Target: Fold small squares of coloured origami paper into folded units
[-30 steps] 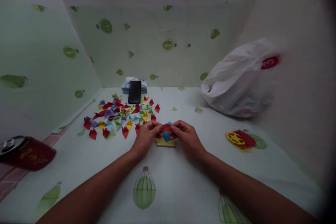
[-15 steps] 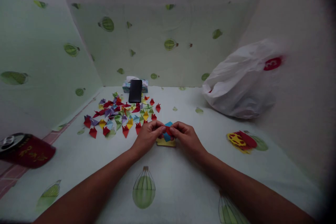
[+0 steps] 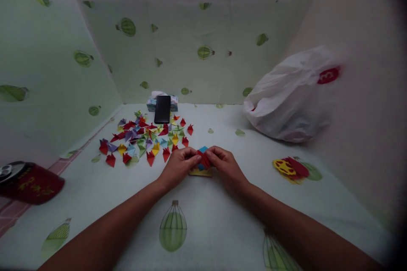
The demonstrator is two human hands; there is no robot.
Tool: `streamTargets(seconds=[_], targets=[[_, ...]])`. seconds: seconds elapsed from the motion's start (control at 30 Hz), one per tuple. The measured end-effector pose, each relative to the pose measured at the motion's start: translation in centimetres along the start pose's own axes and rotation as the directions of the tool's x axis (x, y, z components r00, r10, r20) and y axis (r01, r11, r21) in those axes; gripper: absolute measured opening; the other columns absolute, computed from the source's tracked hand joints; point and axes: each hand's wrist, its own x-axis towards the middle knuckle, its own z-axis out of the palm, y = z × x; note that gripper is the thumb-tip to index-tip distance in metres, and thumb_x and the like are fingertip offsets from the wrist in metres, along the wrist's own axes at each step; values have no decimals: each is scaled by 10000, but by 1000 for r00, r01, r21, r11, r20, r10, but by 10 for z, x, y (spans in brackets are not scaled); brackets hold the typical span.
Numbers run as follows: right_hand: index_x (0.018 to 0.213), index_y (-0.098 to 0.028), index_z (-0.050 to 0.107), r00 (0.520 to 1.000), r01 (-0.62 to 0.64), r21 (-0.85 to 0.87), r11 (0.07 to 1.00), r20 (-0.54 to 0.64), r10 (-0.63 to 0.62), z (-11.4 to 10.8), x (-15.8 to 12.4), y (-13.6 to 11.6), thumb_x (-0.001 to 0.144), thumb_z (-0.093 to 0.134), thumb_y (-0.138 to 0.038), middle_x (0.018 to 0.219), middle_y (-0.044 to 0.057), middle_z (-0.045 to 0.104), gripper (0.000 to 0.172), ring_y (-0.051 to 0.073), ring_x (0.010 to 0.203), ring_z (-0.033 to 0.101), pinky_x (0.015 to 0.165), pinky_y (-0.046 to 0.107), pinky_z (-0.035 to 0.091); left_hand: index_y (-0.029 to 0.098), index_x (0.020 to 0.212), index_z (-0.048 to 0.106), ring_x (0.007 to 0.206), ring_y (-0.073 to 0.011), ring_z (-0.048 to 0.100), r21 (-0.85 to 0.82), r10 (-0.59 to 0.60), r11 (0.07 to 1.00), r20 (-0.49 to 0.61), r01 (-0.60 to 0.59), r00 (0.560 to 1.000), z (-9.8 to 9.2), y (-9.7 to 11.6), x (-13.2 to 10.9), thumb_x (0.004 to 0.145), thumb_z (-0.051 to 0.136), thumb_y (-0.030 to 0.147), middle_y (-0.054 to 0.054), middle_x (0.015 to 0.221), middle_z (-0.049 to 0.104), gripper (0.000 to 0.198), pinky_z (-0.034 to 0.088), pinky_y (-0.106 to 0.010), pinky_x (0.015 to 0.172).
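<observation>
Between my two hands is a small folded piece of red paper (image 3: 204, 159). My left hand (image 3: 180, 163) pinches its left side between thumb and fingers, and my right hand (image 3: 224, 163) grips its right side the same way. Just behind or below the red paper shows blue paper (image 3: 202, 150); whether it is held too I cannot tell. Under them lies a yellow stack of paper (image 3: 200, 173) on the table. Many small folded paper figures (image 3: 149, 135) in red, yellow, green, purple and blue are spread out to the left, beyond my left hand.
A black phone (image 3: 162, 109) leans on a tissue box (image 3: 151, 104) at the back. At the right stands a white plastic bag (image 3: 286, 97), with red and yellow cut-outs (image 3: 291, 168) nearer me. A red can (image 3: 34, 182) is at the left edge.
The red paper between my fingers now shows more of its surface and covers more of the blue paper. My hands stay almost in place; the whole view has shifted slightly.
</observation>
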Motion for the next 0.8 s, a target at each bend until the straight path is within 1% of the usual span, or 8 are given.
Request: streamTargets(seconds=[0.07,0.17,0.3,0.4,0.53,0.6,0.67,0.8], targets=[[702,-165,619,1000,-16,11,1000,21,15,0,1,-1,812,688,-427,654,-13,596,293,115,611,513,618,259,407,150,763,663,532,-111,526,17,-6,1000,14,6,1000,0,0,0,787,672,360,13,598,601,212,398,-225,530],[694,-171,619,1000,-18,12,1000,21,18,0,1,-2,805,692,-426,645,-14,601,287,117,605,515,617,260,407,154,780,669,528,-118,541,43,-5,999,12,4,1000,0,1,-1,807,647,364,8,592,608,213,413,-230,532],[689,-178,626,1000,13,-52,999,23,-12,-1,1,-2,809,685,-434,646,-9,612,289,128,613,528,616,266,411,156,772,672,536,-122,548,58,22,998,3,-22,1000,0,2,-1,817,632,359,1,618,614,211,420,-233,534],[687,-176,626,999,20,-73,997,35,-17,-2,1,-2,811,683,-444,649,-8,617,301,126,609,532,615,264,410,155,788,662,552,-121,545,73,48,996,20,-50,999,-1,2,-1,841,614,360,4,631,604,217,418,-231,541],[728,-177,627,998,15,-8,1000,62,-15,-2,2,-1,807,702,-426,650,-6,632,272,129,611,559,620,264,428,147,787,658,574,-116,522,82,74,994,54,-78,996,-1,4,-3,871,583,365,-4,657,600,245,403,-233,552],[744,-180,623,998,13,43,999,65,-16,-1,2,-1,797,720,-409,641,-10,634,254,128,599,570,610,261,439,145,781,653,572,-111,503,47,62,997,52,-65,997,0,5,-4,862,595,365,-1,664,593,242,391,-230,543],[743,-180,622,997,5,77,997,70,-11,0,1,-2,790,732,-395,637,-10,636,246,126,589,579,601,260,447,145,787,646,566,-104,488,-21,28,999,39,-28,999,1,6,-5,846,617,363,7,657,581,227,380,-226,534],[745,-180,629,994,-49,138,989,99,35,0,1,-3,781,740,-378,653,-1,660,229,130,593,597,612,265,465,142,773,635,553,-98,476,-115,-27,993,29,30,999,3,7,-6,819,654,367,14,621,574,230,365,-224,530]])
